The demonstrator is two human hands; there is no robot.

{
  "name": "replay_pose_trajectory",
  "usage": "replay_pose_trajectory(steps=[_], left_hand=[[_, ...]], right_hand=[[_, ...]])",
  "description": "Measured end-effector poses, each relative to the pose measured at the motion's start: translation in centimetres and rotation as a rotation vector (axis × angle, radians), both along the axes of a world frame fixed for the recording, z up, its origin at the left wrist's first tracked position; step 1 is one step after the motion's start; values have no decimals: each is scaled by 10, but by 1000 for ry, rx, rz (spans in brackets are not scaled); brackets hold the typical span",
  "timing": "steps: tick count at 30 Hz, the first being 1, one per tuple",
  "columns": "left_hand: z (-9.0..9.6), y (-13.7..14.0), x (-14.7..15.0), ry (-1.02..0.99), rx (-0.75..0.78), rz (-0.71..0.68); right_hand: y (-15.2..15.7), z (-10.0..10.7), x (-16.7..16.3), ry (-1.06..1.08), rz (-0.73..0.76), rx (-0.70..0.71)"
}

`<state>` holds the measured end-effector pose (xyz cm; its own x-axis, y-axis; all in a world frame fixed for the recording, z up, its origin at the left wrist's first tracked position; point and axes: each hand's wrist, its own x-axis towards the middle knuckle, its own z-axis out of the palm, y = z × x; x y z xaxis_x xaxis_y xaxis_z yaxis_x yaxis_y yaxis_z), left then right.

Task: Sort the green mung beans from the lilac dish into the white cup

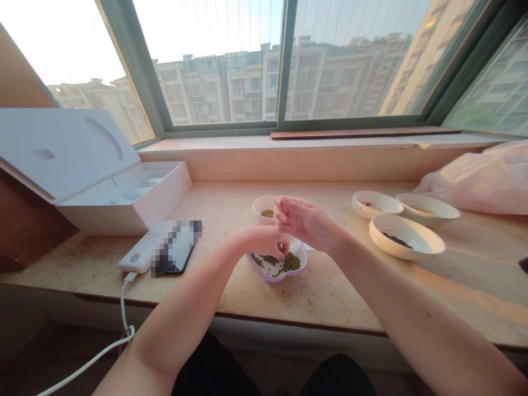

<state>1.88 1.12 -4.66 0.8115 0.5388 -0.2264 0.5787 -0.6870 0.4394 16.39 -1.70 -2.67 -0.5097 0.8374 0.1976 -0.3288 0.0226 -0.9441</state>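
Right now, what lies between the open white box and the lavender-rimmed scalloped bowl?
In the head view, a white corded device, a black flat phone, then the left forearm.

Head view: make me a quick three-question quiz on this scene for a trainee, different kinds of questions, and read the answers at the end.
1. Which hand reaches into the purple-edged dish? A: right. B: left. C: neither.
2. True or false: the white box stands open.
3. How many bowls stand grouped beside the plastic bag?

Key: 1, B, the left hand; 2, true; 3, three.
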Motion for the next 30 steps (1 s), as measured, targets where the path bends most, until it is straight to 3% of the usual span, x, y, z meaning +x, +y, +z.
replay_pose_trajectory(steps=[3, 6, 9, 15, 20, 24, 30], left_hand=[[1, -3, 0, -22, 38, 18], [5, -4, -2, -10, 15, 54], [13, -3, -4, -35, -38, 71], [24, 3, -8, -143, -204, -48], [29, 1, -9, -302, -464, -84], [37, -6, -13, -550, -678, -83], [40, -8, -17, -1017, -844, -34]], right_hand=[[11, -7, 0, -102, -301, 112], [21, -16, 5, -405, -637, 321], [27, -23, 10, -732, -804, 498], [32, -31, 15, -932, -855, 537], [33, -31, 14, -987, -899, 497], [26, -24, 12, -1015, -861, 471], [16, -22, 5, -1000, -694, 569]])
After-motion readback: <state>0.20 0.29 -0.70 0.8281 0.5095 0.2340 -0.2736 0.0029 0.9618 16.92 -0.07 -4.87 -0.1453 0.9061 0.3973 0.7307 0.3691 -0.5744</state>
